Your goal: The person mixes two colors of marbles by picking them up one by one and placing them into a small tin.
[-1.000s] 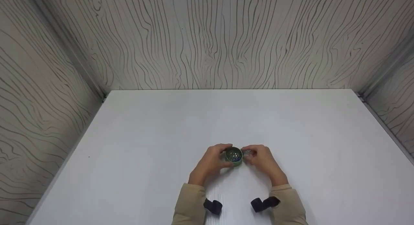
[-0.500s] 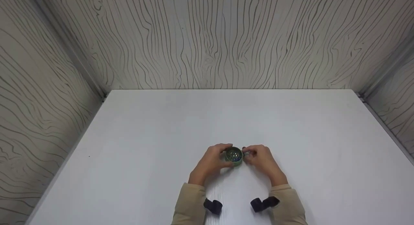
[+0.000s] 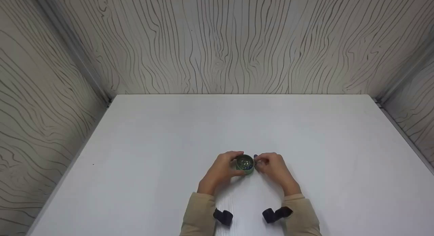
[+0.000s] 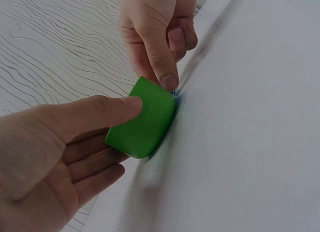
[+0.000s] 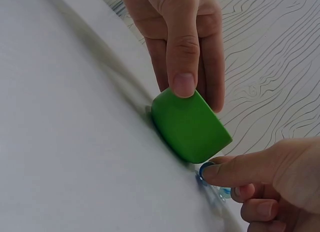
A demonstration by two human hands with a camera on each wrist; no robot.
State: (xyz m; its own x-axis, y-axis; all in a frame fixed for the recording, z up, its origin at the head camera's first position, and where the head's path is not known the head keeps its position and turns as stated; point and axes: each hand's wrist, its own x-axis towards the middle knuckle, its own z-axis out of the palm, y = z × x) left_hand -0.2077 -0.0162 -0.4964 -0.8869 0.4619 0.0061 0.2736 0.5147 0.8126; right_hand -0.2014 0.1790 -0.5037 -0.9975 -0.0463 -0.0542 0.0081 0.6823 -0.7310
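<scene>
A small green bowl (image 3: pixel 250 171) stands on the white table, its opening facing up, with shiny glass marbles (image 3: pixel 247 163) inside, some of them blue. My left hand (image 3: pixel 222 168) holds the bowl from the left, thumb on the near wall and fingers round the far side. Just right of the bowl, my right hand (image 3: pixel 274 165) has its thumb on a blue marble (image 5: pixel 206 170) close to the bowl's base. A clear, light-blue marble (image 5: pixel 225 193) shows beneath its curled fingers in the right wrist view. The bowl's wall hides its contents in both wrist views.
The white table (image 3: pixel 162 134) extends around both hands, up to wood-grain patterned walls (image 3: pixel 217 42) at the back and sides. A black wrist mount (image 3: pixel 223 217) juts inward from the left sleeve, and another black mount (image 3: pixel 276 214) from the right.
A blue marble now shows just beyond my right fingertips, where a clear glint sat between thumb and finger a second ago. My left hand and the bowl stay practically still.
</scene>
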